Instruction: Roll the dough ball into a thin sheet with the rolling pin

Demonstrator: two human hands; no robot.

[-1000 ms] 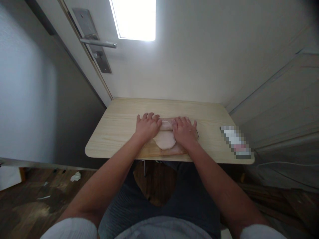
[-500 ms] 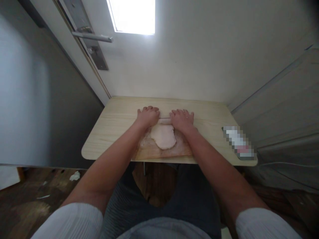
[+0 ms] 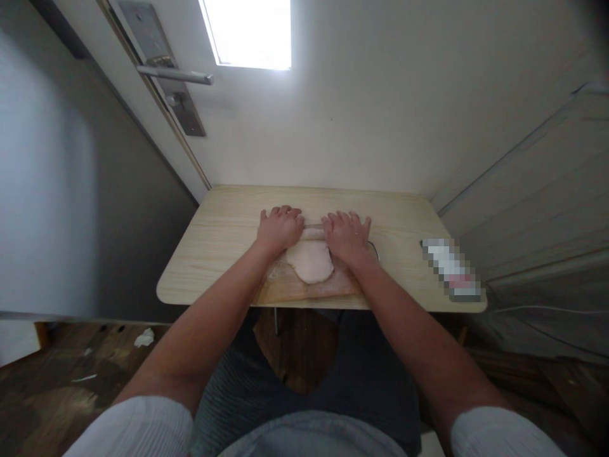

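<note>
A pale, flattened piece of dough (image 3: 311,263) lies on a floury wooden board (image 3: 304,293) near the table's front edge. Across the dough's far edge rests a light rolling pin (image 3: 313,234), of which only the middle stretch shows between my hands. My left hand (image 3: 280,226) bears down on its left end, fingers bent over it. On the other end my right hand (image 3: 347,233) presses likewise, with its fingers pointing away from me. Both palms hide the pin's ends. A thin metal loop (image 3: 375,250) shows beside my right wrist.
The light wooden table (image 3: 190,254) stands against a white door (image 3: 361,127) with a metal handle (image 3: 176,75). A phone-like flat object (image 3: 451,270), blurred by pixels, lies at the table's right edge. Crumpled white paper (image 3: 144,337) is on the floor at left.
Both hands and the rolling pin have come slightly towards me over the far edge of the dough. The metal loop by my right wrist now shows more. The view has shifted a little.
</note>
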